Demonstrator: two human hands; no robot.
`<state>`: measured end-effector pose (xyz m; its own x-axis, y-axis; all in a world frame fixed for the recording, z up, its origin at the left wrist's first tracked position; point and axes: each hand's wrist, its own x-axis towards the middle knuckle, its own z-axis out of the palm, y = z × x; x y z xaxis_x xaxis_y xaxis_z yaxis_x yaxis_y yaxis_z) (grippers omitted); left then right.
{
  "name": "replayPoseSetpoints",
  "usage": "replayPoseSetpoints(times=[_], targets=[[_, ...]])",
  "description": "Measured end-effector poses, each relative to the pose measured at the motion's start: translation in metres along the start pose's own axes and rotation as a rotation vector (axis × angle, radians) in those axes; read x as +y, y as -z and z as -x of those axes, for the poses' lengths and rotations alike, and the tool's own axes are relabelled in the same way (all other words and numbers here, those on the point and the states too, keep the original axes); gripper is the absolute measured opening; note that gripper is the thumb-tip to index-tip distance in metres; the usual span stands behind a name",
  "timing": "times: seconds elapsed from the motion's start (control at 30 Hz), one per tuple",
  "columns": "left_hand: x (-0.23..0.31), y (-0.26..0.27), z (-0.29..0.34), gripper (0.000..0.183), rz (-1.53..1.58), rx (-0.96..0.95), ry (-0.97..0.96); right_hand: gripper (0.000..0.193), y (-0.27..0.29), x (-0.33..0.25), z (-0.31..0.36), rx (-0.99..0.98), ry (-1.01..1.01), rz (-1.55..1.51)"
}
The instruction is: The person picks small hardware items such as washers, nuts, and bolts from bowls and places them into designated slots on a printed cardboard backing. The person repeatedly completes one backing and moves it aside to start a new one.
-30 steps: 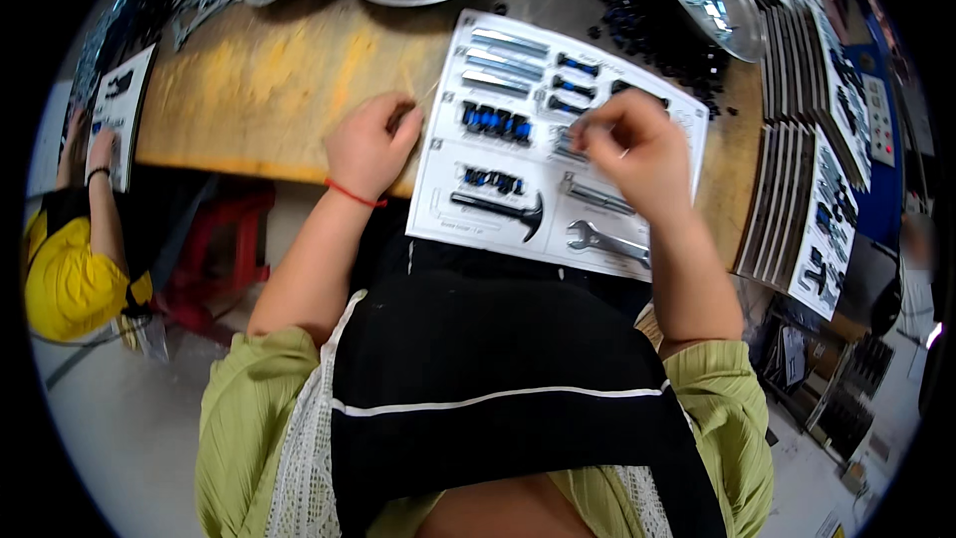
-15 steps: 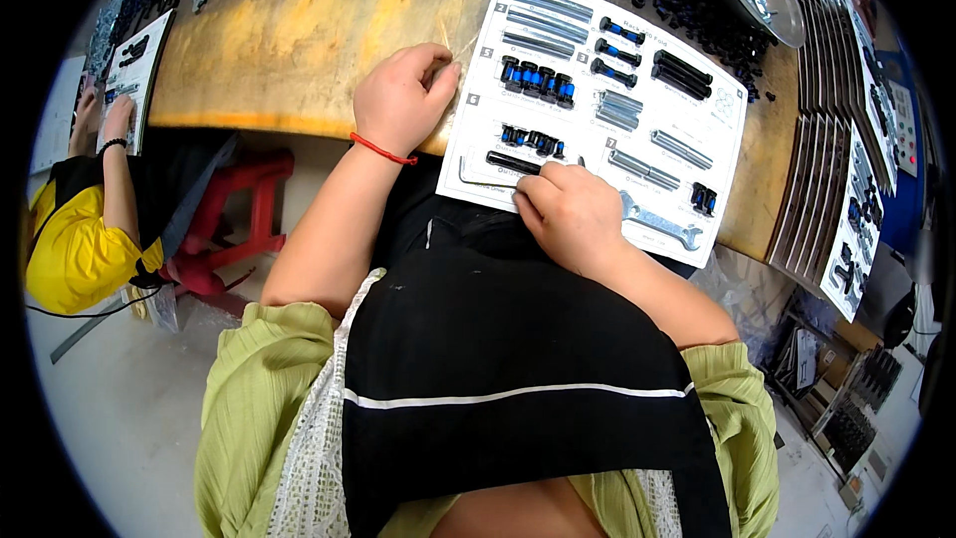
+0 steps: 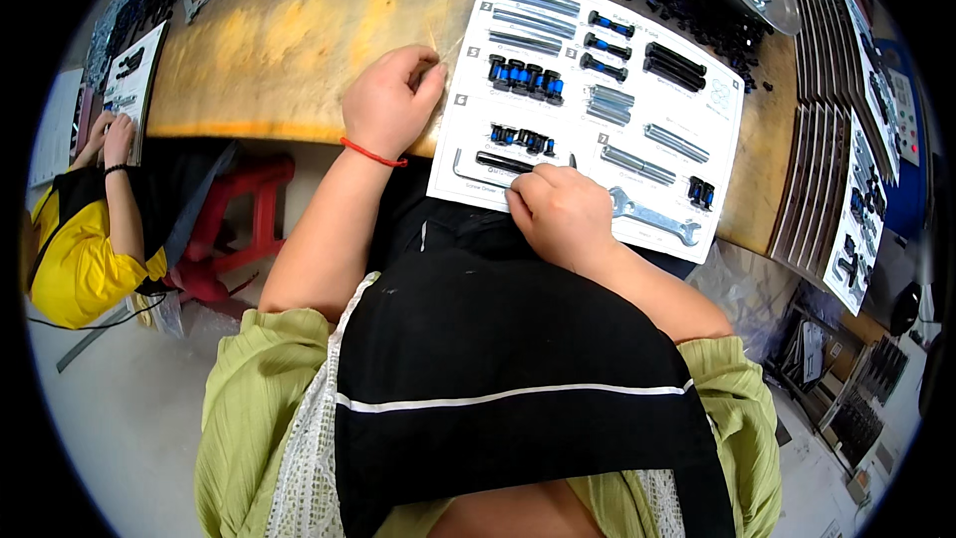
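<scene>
Red wrist cord (image 3: 373,152) marks the left hand (image 3: 388,100): loosely curled, contents unseen. Right hand (image 3: 565,211): bent beside a black rod-like handle (image 3: 502,161), grip hidden. Beneath: white rectangular card (image 3: 687,115) overhanging the yellow-brown wooden table (image 3: 259,60); steady its lower edge.

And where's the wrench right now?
In the head view, the wrench is on the lower right of the white card, just right of the right hand.

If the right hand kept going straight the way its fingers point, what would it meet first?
The right hand would likely meet the black handle on the white card, just ahead of its fingers; whether they already touch is unclear.
</scene>
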<state>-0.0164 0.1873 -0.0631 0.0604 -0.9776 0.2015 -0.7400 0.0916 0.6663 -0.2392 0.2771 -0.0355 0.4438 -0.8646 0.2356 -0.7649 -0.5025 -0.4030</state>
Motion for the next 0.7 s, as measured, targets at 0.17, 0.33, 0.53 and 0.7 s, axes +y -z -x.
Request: replayPoseSetpoints(times=[0.17,0.33,0.53,0.7], targets=[[-0.009,-0.011,-0.003,0.015,0.034,0.054,-0.052,0.015,0.008,0.011,0.001,-0.023,0.036,-0.077],[-0.007,-0.007,0.000,0.016,0.029,0.035,-0.028,0.018,0.056,0.053,-0.018,0.133,-0.149,-0.149],[-0.004,-0.008,-0.003,0.015,0.006,-0.011,0.000,0.019,0.120,0.210,-0.015,0.390,-0.598,0.129],[-0.008,-0.009,-0.002,0.014,0.005,-0.008,0.058,0.027,0.145,0.293,-0.032,0.362,-0.751,0.199]])
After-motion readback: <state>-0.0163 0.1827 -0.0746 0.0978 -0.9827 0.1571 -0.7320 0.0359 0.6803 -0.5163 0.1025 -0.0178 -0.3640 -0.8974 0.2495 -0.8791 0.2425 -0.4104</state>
